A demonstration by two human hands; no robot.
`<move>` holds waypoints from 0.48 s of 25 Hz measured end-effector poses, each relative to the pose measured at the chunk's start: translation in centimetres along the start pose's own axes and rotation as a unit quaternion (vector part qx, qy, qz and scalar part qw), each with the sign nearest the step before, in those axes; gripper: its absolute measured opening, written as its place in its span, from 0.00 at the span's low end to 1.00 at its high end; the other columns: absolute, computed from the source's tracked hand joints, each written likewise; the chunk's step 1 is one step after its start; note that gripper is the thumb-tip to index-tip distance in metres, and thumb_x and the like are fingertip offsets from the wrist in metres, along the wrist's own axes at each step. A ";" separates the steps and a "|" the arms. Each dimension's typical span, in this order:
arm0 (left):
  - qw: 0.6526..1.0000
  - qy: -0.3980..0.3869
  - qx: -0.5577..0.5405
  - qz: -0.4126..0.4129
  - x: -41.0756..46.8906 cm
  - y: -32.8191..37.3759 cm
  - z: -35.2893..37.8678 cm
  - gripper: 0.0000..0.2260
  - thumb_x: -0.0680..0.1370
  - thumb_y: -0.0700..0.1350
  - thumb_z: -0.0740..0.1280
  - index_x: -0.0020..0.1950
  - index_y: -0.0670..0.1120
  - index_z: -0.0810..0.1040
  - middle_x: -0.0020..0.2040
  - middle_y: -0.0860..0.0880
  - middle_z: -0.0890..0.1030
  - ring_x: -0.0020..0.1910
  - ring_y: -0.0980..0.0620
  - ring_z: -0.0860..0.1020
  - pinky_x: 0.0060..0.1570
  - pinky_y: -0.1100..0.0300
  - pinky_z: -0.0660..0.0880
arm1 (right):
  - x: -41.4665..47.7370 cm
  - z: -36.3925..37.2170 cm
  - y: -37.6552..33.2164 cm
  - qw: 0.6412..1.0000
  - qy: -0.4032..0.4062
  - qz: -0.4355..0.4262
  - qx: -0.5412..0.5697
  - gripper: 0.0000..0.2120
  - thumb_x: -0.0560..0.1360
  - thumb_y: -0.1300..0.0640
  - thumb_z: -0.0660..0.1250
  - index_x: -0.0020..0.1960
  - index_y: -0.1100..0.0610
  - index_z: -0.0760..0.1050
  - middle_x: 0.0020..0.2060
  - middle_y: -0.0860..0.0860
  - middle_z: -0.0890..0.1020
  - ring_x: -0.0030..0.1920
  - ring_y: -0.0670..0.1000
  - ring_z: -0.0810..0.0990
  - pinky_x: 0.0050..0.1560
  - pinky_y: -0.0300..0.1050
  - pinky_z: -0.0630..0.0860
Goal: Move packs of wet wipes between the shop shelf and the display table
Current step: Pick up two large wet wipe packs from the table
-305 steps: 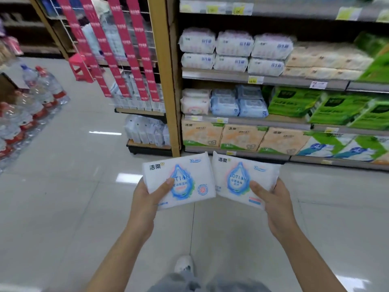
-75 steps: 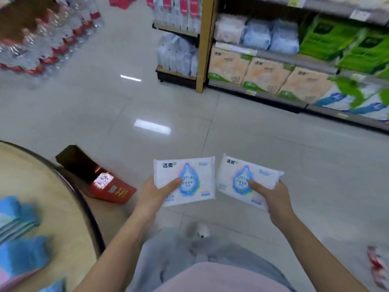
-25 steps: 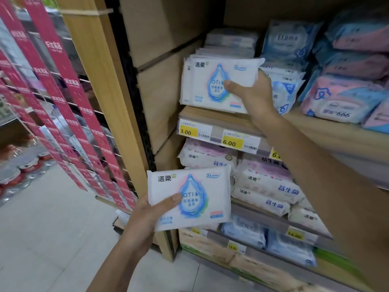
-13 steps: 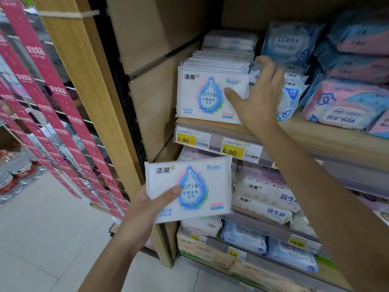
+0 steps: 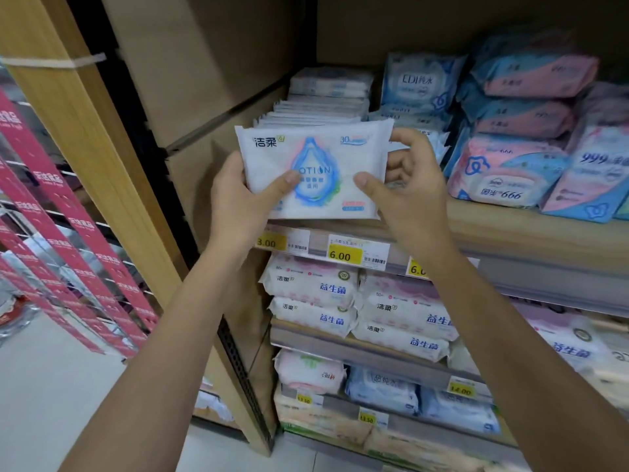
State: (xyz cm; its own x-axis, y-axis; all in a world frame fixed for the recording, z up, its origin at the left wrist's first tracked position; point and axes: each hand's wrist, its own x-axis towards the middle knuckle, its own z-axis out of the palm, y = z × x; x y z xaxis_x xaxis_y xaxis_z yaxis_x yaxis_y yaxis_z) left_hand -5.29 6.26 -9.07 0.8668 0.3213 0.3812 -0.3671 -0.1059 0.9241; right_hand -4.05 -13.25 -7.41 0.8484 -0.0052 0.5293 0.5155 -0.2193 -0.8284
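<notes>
Two yellow price labels (image 5: 340, 255) read 3.00 and 6.00 and sat side by side. A wooden upright (image 5: 68, 131) stood at the left, and a black perforated rail (image 5: 236, 364) ran just beside it. Pink banner strips (image 5: 80, 223) hung diagonally across a wire rack (image 5: 34, 253). The floor (image 5: 51, 403) below was pale and glossy.
</notes>
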 end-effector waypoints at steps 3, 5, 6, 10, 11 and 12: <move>0.984 0.076 0.134 0.085 1.4 -0.4 1.5 0.31 0.68 0.46 0.77 0.67 0.47 0.67 0.61 0.51 0.78 0.59 0.56 0.78 0.59 0.53 0.76 | 1.4 1.2 1.3 0.998 0.034 0.014 -0.045 0.21 0.71 0.61 0.72 0.60 0.54 0.70 0.39 0.43 0.76 0.35 0.36 0.75 0.40 0.35 0.75; 0.972 0.083 0.182 0.121 1.6 -1.3 1.6 0.39 0.68 0.45 0.77 0.72 0.48 0.59 0.67 0.49 0.73 0.65 0.54 0.73 0.63 0.55 0.72 | 1.5 2.1 2.2 0.996 0.039 0.018 -0.075 0.21 0.71 0.60 0.73 0.61 0.57 0.70 0.39 0.44 0.75 0.36 0.40 0.75 0.44 0.45 0.78; 0.968 0.082 0.202 0.127 1.5 -1.8 1.5 0.39 0.68 0.45 0.76 0.73 0.48 0.58 0.68 0.49 0.72 0.67 0.53 0.72 0.64 0.55 0.71 | 1.4 2.4 2.6 0.995 0.035 0.019 -0.089 0.21 0.71 0.59 0.73 0.61 0.57 0.70 0.38 0.43 0.75 0.36 0.43 0.75 0.45 0.50 0.78; 0.952 0.086 0.263 0.129 1.2 -3.0 0.9 0.29 0.73 0.43 0.72 0.71 0.45 0.64 0.69 0.46 0.69 0.68 0.51 0.68 0.65 0.62 0.66 | 1.5 3.1 3.1 0.990 0.008 0.027 -0.136 0.23 0.71 0.57 0.73 0.62 0.56 0.69 0.33 0.42 0.73 0.36 0.50 0.78 0.42 0.52 0.77; 0.940 0.090 0.297 0.140 0.9 -3.2 0.8 0.27 0.74 0.43 0.71 0.70 0.44 0.65 0.69 0.44 0.68 0.68 0.50 0.67 0.64 0.65 0.64 | 1.6 3.2 3.2 0.989 0.005 0.028 -0.146 0.23 0.71 0.56 0.73 0.62 0.56 0.69 0.32 0.42 0.73 0.36 0.50 0.77 0.40 0.49 0.75; 0.924 0.094 0.335 0.157 0.8 -3.5 0.7 0.23 0.75 0.42 0.69 0.69 0.43 0.67 0.70 0.42 0.67 0.68 0.48 0.67 0.63 0.64 0.64 | 1.7 3.3 3.3 0.987 0.005 0.030 -0.155 0.23 0.71 0.56 0.73 0.61 0.56 0.69 0.31 0.43 0.73 0.36 0.49 0.76 0.40 0.47 0.73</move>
State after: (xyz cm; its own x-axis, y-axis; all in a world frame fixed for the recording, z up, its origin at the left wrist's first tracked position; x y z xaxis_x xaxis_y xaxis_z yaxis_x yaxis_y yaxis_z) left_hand -3.10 6.18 -11.99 0.6559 0.3269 0.6804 -0.2442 -0.7610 0.6010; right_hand -0.52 -10.74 -9.88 0.8742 -0.0365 0.4842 0.4014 -0.5070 -0.7628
